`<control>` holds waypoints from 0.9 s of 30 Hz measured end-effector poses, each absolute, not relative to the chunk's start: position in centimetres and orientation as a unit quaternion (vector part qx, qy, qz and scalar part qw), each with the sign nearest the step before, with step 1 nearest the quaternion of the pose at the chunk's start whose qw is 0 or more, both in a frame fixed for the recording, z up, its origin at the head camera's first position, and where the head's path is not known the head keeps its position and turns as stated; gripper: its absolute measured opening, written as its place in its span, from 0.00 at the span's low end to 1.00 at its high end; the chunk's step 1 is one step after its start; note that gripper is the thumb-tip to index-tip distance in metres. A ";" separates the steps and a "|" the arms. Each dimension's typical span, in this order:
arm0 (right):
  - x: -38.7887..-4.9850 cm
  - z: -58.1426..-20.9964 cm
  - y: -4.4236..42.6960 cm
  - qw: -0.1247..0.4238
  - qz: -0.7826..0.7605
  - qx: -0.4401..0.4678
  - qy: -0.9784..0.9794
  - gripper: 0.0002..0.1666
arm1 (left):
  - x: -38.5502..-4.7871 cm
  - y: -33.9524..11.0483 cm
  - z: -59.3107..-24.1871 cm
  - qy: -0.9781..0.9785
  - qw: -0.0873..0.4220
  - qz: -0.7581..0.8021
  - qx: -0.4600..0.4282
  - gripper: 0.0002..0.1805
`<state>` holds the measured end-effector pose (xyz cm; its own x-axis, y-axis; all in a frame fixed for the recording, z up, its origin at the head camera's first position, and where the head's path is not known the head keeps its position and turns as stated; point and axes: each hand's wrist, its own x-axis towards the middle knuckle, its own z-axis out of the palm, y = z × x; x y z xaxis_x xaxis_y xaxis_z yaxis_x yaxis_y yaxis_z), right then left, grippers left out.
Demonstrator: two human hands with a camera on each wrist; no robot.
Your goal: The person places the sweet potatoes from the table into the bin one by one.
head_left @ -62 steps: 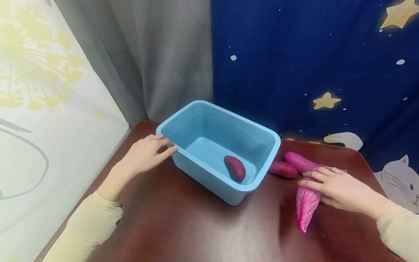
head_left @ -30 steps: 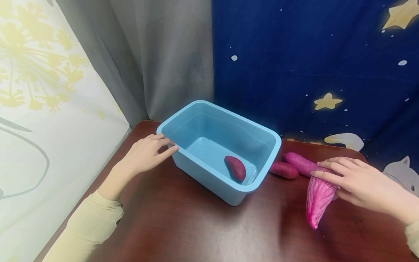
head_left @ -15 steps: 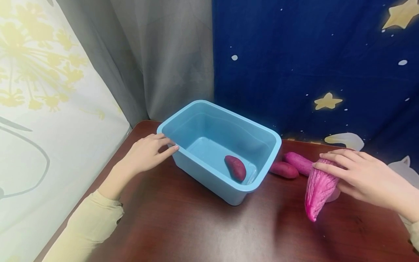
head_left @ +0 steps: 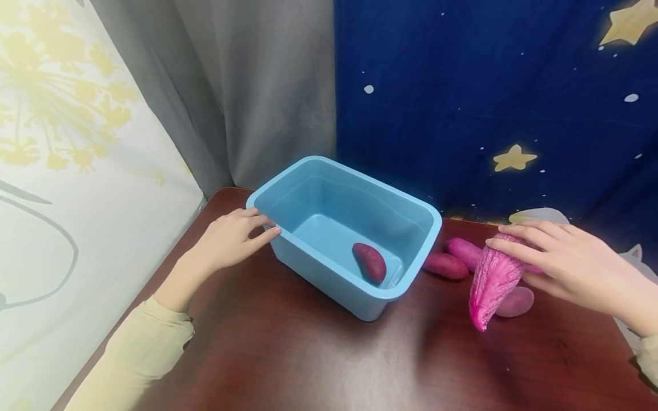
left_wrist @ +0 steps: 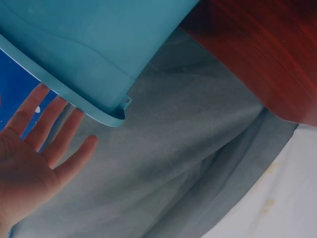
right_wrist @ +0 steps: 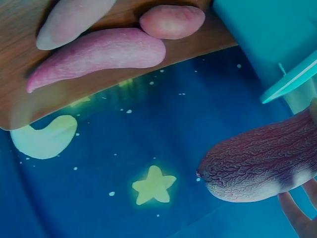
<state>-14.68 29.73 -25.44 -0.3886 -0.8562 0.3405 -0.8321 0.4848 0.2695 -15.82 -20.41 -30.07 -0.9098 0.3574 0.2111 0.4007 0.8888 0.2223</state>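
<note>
My right hand [head_left: 570, 265] grips a wrinkled, bright pink-purple sweet potato [head_left: 493, 279], held above the table's right side with its pointed end down and to the left. In the right wrist view that held sweet potato [right_wrist: 257, 163] hangs apart from the others, and only parts of the fingers show. Extended fingers of my left hand [head_left: 226, 242] rest on the near-left rim of a blue plastic bin [head_left: 324, 274]; the left wrist view has the fingertips [left_wrist: 74, 116] touching that rim. Inside the bin lies one dark red sweet potato [head_left: 370, 264].
Right of the bin, a small reddish sweet potato [head_left: 446, 266] and a long purple one [head_left: 464, 252] lie side by side. A pale pinkish one [head_left: 516, 302] lies nearer, partly behind the held one. Curtains [head_left: 280, 91] border the brown table [head_left: 319, 359].
My right hand has lifted the wrinkled sweet potato, first shifting right, then slightly back left and up. The pale sweet potato beneath has come into view. My left hand and the bin stay put.
</note>
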 end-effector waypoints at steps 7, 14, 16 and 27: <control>-15.0 -24.8 28.7 0.226 -0.021 0.512 -0.829 0.32 | -15.8 -20.4 -30.0 -0.967 0.085 -0.135 -0.198 0.21; -15.3 -23.9 27.6 0.240 -0.019 0.506 -0.829 0.31 | -15.8 -20.4 -30.0 -0.967 0.085 -0.135 -0.197 0.21; -15.4 -23.6 27.3 0.242 -0.016 0.502 -0.830 0.31 | -15.8 -20.4 -30.0 -0.968 0.086 -0.134 -0.196 0.21; -16.3 -22.6 25.6 0.253 -0.020 0.500 -0.828 0.30 | -15.8 -20.4 -29.9 -0.967 0.087 -0.132 -0.198 0.20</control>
<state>-16.34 25.55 -22.65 -0.3713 -0.8382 0.3994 -0.8185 0.4986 0.2855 -15.80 -20.37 -29.89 -0.9068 0.3594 0.2205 0.4053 0.8871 0.2209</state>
